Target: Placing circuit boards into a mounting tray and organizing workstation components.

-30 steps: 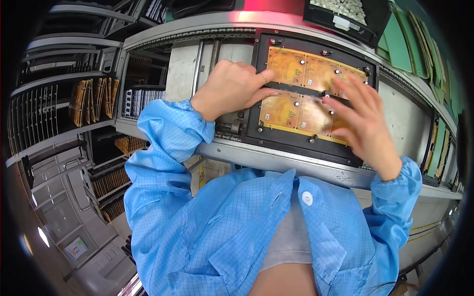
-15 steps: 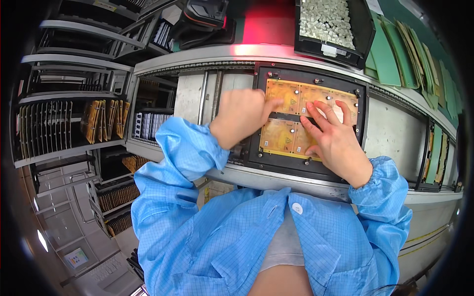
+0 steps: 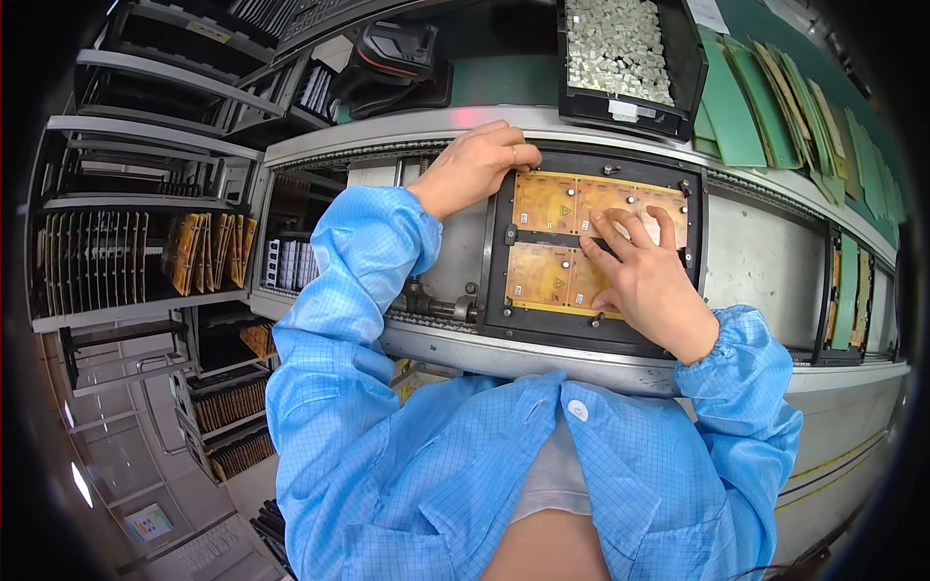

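Left hand [image 3: 475,167] has shifted off the amber circuit boards [image 3: 548,201] to the black carrier frame [image 3: 552,324] corner under its curled fingertips, grip unclear, leaving the right hand [image 3: 651,289], open and fingers spread, apparently steadying the boards beneath it alone.
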Motion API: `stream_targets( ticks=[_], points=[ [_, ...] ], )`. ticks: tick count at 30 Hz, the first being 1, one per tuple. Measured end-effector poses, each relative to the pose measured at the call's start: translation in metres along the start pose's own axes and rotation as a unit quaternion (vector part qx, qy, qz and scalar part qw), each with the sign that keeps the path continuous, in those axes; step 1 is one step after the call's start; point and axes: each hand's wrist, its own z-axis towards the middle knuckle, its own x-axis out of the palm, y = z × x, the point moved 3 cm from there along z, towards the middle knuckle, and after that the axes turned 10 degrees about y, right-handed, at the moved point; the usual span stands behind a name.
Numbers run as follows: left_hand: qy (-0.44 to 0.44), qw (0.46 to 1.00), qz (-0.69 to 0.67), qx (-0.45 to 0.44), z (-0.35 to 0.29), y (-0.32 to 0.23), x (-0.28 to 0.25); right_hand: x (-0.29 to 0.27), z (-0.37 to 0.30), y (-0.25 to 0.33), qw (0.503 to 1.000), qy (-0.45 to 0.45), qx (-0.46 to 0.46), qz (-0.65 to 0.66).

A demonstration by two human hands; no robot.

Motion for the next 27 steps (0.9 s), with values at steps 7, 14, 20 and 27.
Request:
stream_targets(
  ticks=[7,14,20,27],
  points=[
    [0.001,0.997,-0.049,0.051,-0.011,0.014,-0.001,-0.001,0.000,0.000,1.000,-0.014,-0.008,0.008],
    [-0.068,0.992,-0.102,0.012,-0.021,0.002,-0.006,-0.070,0.076,-0.086,0.978,-0.205,0.026,0.017],
    [-0.281,0.925,-0.164,-0.198,-0.068,0.001,-0.010,-0.055,0.174,-0.164,0.982,-0.023,0.180,0.045],
    [-0.284,0.853,-0.329,-0.289,-0.116,0.019,0.018,-0.057,0.178,-0.171,0.977,0.010,0.153,0.146]
  ],
)
